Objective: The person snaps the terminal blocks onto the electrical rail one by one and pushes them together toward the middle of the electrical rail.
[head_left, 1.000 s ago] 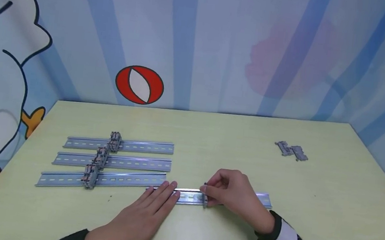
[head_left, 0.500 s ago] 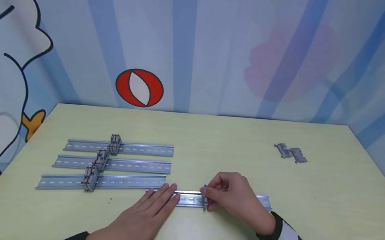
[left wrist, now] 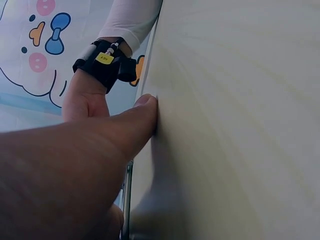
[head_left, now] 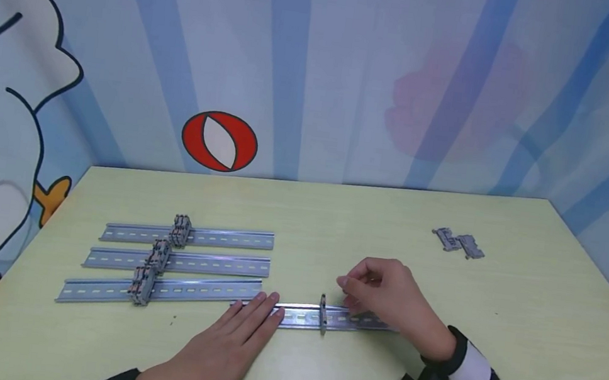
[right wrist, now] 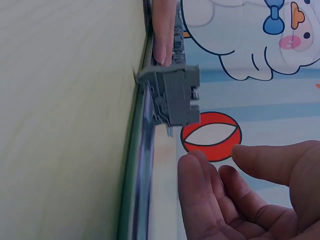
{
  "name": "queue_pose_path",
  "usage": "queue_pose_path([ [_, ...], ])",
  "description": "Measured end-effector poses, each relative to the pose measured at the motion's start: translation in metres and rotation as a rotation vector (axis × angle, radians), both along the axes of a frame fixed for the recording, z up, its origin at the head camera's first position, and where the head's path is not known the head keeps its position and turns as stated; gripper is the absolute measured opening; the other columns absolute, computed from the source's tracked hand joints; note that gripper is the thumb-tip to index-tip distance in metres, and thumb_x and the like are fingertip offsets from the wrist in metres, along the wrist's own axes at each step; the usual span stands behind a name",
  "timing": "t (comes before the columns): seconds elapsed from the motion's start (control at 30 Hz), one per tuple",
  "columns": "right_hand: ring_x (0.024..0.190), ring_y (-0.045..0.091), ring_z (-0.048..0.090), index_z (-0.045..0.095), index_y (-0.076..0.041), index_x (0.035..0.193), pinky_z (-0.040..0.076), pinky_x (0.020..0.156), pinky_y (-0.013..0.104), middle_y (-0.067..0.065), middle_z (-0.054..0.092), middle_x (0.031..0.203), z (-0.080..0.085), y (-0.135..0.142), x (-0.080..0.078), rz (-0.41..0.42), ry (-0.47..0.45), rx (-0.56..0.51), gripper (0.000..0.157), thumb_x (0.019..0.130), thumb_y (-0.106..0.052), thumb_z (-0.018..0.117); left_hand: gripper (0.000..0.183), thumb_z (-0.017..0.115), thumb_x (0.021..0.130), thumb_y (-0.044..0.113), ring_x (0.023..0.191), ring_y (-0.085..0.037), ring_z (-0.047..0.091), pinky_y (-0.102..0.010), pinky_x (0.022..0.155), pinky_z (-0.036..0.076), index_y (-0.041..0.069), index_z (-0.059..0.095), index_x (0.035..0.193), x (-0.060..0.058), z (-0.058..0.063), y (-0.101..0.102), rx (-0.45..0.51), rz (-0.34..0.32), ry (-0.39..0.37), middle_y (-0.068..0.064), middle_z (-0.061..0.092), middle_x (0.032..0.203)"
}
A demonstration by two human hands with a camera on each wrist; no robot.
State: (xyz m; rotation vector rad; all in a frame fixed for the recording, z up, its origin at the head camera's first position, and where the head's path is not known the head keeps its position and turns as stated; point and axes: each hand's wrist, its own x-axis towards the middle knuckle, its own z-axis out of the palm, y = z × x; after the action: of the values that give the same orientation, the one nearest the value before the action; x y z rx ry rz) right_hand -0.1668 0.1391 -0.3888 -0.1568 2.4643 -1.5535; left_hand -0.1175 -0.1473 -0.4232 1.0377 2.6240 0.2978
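Note:
My left hand [head_left: 221,354] lies flat, its straight fingertips pressing on the left end of a slotted metal DIN rail [head_left: 297,317]. A thin grey terminal block [head_left: 323,315] stands upright across that rail, right of the left fingertips. Just to the right of the block is my right hand [head_left: 390,299], above the rail and holding nothing. In the right wrist view its thumb and fingers [right wrist: 192,185] are apart, and the terminal block [right wrist: 172,95] sits on the rail away from them. The right hand and forearm hide the rail's right end in the head view.
Three more DIN rails [head_left: 230,238] lie at the left, each carrying a cluster of grey terminal blocks [head_left: 142,284]. Two loose grey terminal blocks [head_left: 458,242] lie flat at the back right of the pale table [head_left: 502,297]. A printed backdrop [head_left: 341,74] stands behind.
My right hand has let go of the terminal block and moved up and to the right. The block stays standing on the rail. My left hand has kept its place.

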Motion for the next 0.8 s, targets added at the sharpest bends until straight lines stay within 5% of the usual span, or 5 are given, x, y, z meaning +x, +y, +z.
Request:
queue_pose_path([
  [0.2, 0.08, 0.031, 0.075, 0.069, 0.002, 0.1, 0.063, 0.069, 0.032, 0.023, 0.075, 0.1, 0.008, 0.024, -0.012, -0.062, 0.069, 0.041, 0.022, 0.094, -0.02, 0.065, 0.11, 0.037, 0.078, 0.086, 0.153, -0.024, 0.002, -0.052, 0.122, 0.018, 0.016, 0.012, 0.159, 0.0, -0.002, -0.001, 0.009, -0.005, 0.025, -0.003, -0.001, 0.168],
  [0.5, 0.08, 0.026, 0.075, 0.068, 0.005, 0.103, 0.063, 0.069, 0.03, 0.026, 0.074, 0.1, 0.012, 0.068, -0.029, -0.199, 0.188, 0.155, 0.033, 0.095, -0.027, 0.064, 0.108, 0.039, 0.08, 0.084, 0.153, -0.024, 0.001, -0.053, 0.121, 0.018, 0.016, 0.011, 0.159, -0.001, -0.003, -0.002, 0.023, -0.018, 0.026, -0.003, -0.001, 0.168],
  [0.67, 0.082, 0.029, 0.072, 0.071, 0.002, 0.107, 0.057, 0.062, 0.029, 0.025, 0.074, 0.101, 0.008, 0.1, -0.038, -0.316, 0.256, 0.363, 0.037, 0.095, -0.033, 0.062, 0.108, 0.038, 0.08, 0.084, 0.153, -0.024, 0.001, -0.053, 0.121, 0.018, 0.016, 0.011, 0.159, -0.001, -0.004, -0.003, 0.023, -0.023, 0.039, -0.004, -0.001, 0.168],
  [0.8, 0.094, 0.04, 0.062, 0.062, 0.01, 0.123, 0.051, 0.064, 0.035, 0.034, 0.063, 0.117, 0.006, 0.127, -0.045, -0.277, 0.218, 0.551, 0.045, 0.097, -0.027, 0.059, 0.108, 0.037, 0.08, 0.085, 0.153, -0.025, 0.001, -0.053, 0.121, 0.018, 0.016, 0.012, 0.159, -0.001, -0.004, -0.002, 0.02, -0.024, 0.04, -0.004, 0.0, 0.168],
])
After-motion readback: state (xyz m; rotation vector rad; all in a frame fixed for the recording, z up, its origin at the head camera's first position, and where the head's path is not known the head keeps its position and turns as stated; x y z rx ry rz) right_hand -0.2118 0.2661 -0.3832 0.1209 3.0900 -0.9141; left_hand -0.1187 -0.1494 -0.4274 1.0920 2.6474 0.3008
